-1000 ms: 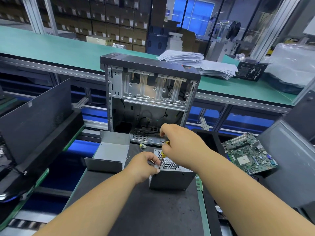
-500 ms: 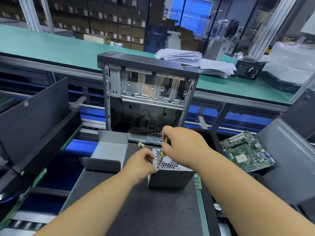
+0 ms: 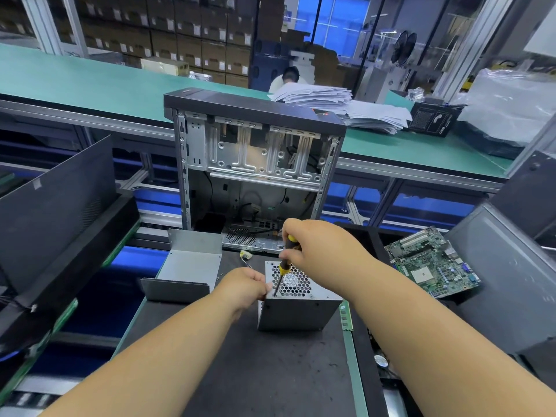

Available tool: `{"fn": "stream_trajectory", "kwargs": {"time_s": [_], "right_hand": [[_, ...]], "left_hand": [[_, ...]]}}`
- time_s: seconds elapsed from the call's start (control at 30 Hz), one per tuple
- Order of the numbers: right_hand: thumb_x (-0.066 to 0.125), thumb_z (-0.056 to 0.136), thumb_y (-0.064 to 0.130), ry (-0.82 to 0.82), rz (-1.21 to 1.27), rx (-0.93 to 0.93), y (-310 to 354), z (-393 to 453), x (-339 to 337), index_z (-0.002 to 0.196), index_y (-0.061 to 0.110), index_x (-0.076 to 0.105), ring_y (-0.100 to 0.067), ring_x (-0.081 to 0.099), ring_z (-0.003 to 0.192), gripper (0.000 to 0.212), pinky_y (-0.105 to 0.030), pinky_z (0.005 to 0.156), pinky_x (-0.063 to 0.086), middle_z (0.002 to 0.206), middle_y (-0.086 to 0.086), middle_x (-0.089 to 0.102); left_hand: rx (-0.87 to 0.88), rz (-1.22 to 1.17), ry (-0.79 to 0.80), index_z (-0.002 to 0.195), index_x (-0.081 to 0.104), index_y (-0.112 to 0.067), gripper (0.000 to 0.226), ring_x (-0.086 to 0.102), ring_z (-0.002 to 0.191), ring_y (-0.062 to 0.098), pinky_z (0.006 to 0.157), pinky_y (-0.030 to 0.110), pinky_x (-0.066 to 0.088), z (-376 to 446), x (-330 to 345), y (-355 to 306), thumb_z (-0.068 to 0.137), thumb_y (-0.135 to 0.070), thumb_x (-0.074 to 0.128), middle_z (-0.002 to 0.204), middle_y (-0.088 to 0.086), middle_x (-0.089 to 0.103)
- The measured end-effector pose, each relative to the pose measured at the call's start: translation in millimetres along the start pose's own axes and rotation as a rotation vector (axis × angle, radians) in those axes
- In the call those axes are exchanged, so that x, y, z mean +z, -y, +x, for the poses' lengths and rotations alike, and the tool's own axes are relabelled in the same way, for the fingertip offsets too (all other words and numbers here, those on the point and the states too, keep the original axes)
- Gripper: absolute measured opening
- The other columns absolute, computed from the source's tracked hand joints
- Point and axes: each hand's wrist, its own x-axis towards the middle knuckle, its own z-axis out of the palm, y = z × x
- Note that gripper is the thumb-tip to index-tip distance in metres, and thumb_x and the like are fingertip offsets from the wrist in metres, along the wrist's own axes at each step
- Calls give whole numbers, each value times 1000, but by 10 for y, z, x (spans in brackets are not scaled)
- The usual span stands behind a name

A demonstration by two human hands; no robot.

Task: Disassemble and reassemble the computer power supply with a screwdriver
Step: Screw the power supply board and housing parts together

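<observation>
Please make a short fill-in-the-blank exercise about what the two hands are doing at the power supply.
1. The right hand grips a ____ with a yellow and black handle.
2. Its tip meets the perforated top of the power supply near the ____ hand.
3. The green motherboard lies to the ____ of the power supply.

Missing words: screwdriver; left; right

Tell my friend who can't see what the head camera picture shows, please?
A person's right hand holds a yellow-and-black screwdriver with its tip at a corner of a grey power supply box, while the left hand steadies the box's edge. Behind it stands an open computer case; a green circuit board lies to the right.
</observation>
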Motion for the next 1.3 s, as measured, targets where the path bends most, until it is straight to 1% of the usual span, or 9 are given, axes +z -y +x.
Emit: {"fn": "stream_trajectory", "kwargs": {"time_s": [0.17, 0.33, 0.4, 0.5, 0.57, 0.8, 0.97, 1.13, 1.3], "right_hand": [[52, 95, 53, -24, -154, 75, 4, 64, 51, 84, 20, 38, -11, 35, 56, 37, -30, 47, 24, 65, 5, 41], [38, 97, 59, -84, -269, 180, 35, 58, 91, 66, 24, 30, -12, 35, 52, 49, -27, 45, 22, 61, 6, 42], [37, 99, 54, -67, -171, 175, 23, 44, 92, 71, 24, 36, -14, 42, 58, 41, -29, 48, 28, 69, 5, 46], [43, 100, 31, 30, 132, 91, 23, 25, 67, 111, 23, 54, -19, 54, 84, 17, -34, 68, 44, 106, 3, 53], [47, 100, 21, 58, 188, 34, 40, 14, 52, 127, 28, 51, -17, 55, 94, 29, -34, 80, 47, 115, 7, 50], [52, 99, 35, -26, -9, 31, 34, 20, 53, 95, 24, 49, -20, 54, 80, 11, -35, 65, 45, 90, 6, 53], [50, 99, 17, 80, 176, 20, 24, -5, 60, 125, 28, 49, -18, 58, 91, 28, -38, 77, 50, 113, 5, 54], [47, 99, 10, 34, 173, -20, 30, 7, 162, 124, 33, 44, -18, 56, 85, 34, -39, 75, 51, 103, 6, 59], [49, 97, 6, 27, 358, -18, 78, -2, 241, 121, 36, 49, -11, 58, 89, 38, -28, 77, 47, 98, 11, 61]], "left_hand": [[0, 72, -16, 74, 59, -14, 18, 46, 68, 18, 70, 27, 39, 21, 13, -4, 88, -17, 70, 70, 2, 57], [7, 89, -12, 69, 54, -15, 24, 42, 62, 18, 61, 25, 36, 16, 23, -10, 88, -17, 69, 66, 2, 52], [9, 95, -18, 67, 52, -16, 27, 41, 58, 16, 56, 23, 34, 18, 25, -5, 88, -16, 69, 63, 1, 51], [6, 107, -36, 68, 53, -15, 25, 39, 55, 14, 52, 21, 32, 16, 31, -4, 88, -17, 69, 64, 2, 51], [9, 101, -37, 68, 53, -16, 26, 39, 56, 16, 53, 22, 33, 24, 32, -7, 88, -17, 68, 66, 4, 52], [1, 90, -41, 74, 56, -15, 19, 41, 59, 16, 56, 24, 34, 48, 36, -14, 88, -17, 69, 68, 3, 54], [-12, 67, -51, 76, 58, -14, 16, 42, 58, 14, 60, 24, 36, 38, 41, -25, 87, -14, 70, 68, 2, 55], [-19, 62, -42, 76, 61, -13, 12, 46, 63, 16, 71, 28, 40, 14, 39, -29, 86, -10, 66, 74, 4, 58], [-18, 75, -25, 77, 65, -11, 10, 47, 63, 16, 64, 24, 39, 0, 29, -39, 83, -4, 61, 72, 4, 58]]}}
